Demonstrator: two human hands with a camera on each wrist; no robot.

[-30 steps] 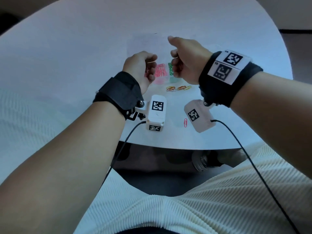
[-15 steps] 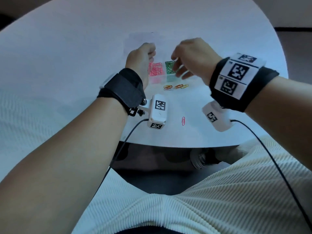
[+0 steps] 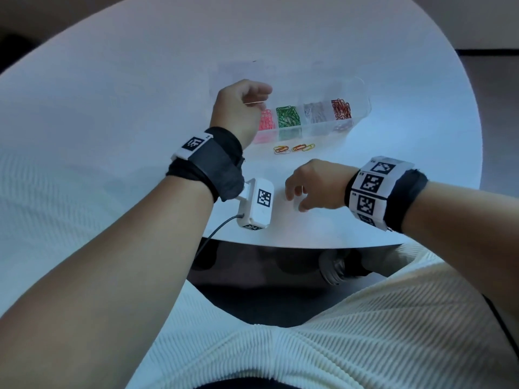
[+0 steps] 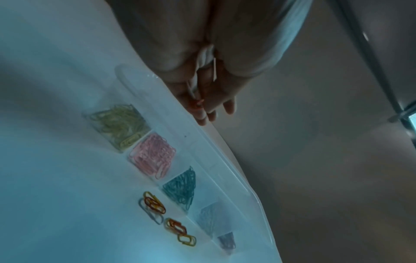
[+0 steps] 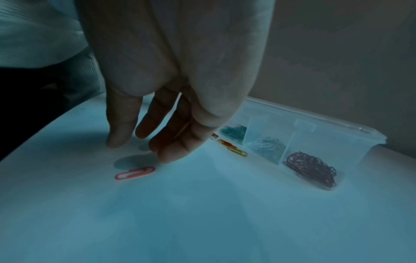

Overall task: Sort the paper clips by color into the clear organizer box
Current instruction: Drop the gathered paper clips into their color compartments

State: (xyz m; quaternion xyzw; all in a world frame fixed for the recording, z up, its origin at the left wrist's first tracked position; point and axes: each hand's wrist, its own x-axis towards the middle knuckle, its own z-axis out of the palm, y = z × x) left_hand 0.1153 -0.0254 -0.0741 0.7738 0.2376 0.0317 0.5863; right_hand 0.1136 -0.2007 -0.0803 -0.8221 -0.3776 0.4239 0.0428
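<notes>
The clear organizer box [image 3: 362,88] lies at mid table with its lid open. Its compartments hold pink [image 3: 265,122], green [image 3: 288,116], silver [image 3: 317,113] and dark red clips [image 3: 341,109]; the left wrist view also shows a yellow pile [image 4: 119,126]. My left hand [image 3: 241,108] is curled at the box's left end, and its fingers pinch a small orange-red clip [image 4: 197,105]. My right hand [image 3: 297,192] hangs near the front edge with fingers loose and apart. They hover just behind a single pink clip [image 5: 135,173] lying flat, not touching it.
Several loose orange, red and yellow clips [image 3: 293,148] lie in a row just in front of the box. The round white table [image 3: 112,108] ends close behind my right hand. The left wrist camera [image 3: 257,203] and its cable hang over that edge.
My right hand has left the box and come back toward the front edge, down over the lone pink clip. My left hand has stayed curled at the box's left end.
</notes>
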